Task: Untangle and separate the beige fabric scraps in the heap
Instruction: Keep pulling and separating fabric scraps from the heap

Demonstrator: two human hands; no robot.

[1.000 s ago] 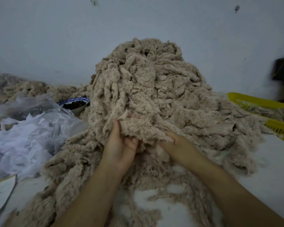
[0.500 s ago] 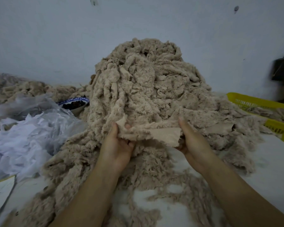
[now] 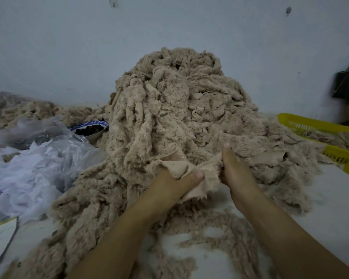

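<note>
A tall heap of tangled beige fabric scraps (image 3: 175, 109) rises in the middle of a white table and spreads toward me. At its near foot I hold one smooth-backed beige scrap (image 3: 197, 174) between both hands. My left hand (image 3: 173, 184) grips its left part, thumb pressed over the folded cloth. My right hand (image 3: 234, 172) pinches its right edge, thumb pointing up against the heap. The fingers of both hands are hidden behind the cloth.
Crumpled clear plastic with white fabric (image 3: 28, 168) lies at the left. A blue-rimmed bowl of dark pieces (image 3: 91, 128) sits behind it. A yellow basket (image 3: 318, 135) holding scraps stands at the right. A dark bag (image 3: 347, 83) hangs on the wall.
Both hands have drawn closer together and bunched the scrap, which was stretched flat between them half a second ago. A second ago they were digging it out of the heap's foot.
</note>
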